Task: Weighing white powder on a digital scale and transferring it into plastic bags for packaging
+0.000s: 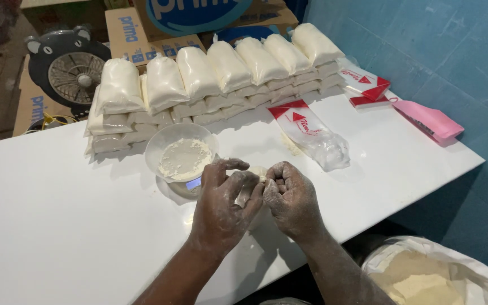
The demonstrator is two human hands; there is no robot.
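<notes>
While both hands meet over the near middle of the white table [74,226], the person's left hand [221,206] and right hand [292,197] are dusted with pale flour and curl inward toward each other. Between them sits a small filled plastic bag [253,189], mostly hidden; only a pale strip of it shows where the fingers close over its top. The left hand's fingers pinch the bag's neck from one side and the right hand's fingers are bunched tight against it from the other, so both hands are closed on the bag, knuckles nearly touching.

Just beyond the left hand stands a clear plastic bowl [165,141] holding a low heap of flour, set on a small kitchen scale [190,185] whose lit display peeks out beside the left thumb. Beyond the right hand, a little apart, lies an empty clear bag with a red top band [312,133], flat on the table. More of these red-banded bags [365,85] and a pink packet [430,121] lie farther off on the right. Well beyond both hands, a long stack of filled white bags [221,79] runs across the far edge of the table. Near the right forearm, below the table edge, an open sack of flour [425,277] shows. Behind the stack stand cardboard boxes [142,34] and a small dark fan [69,65].
</notes>
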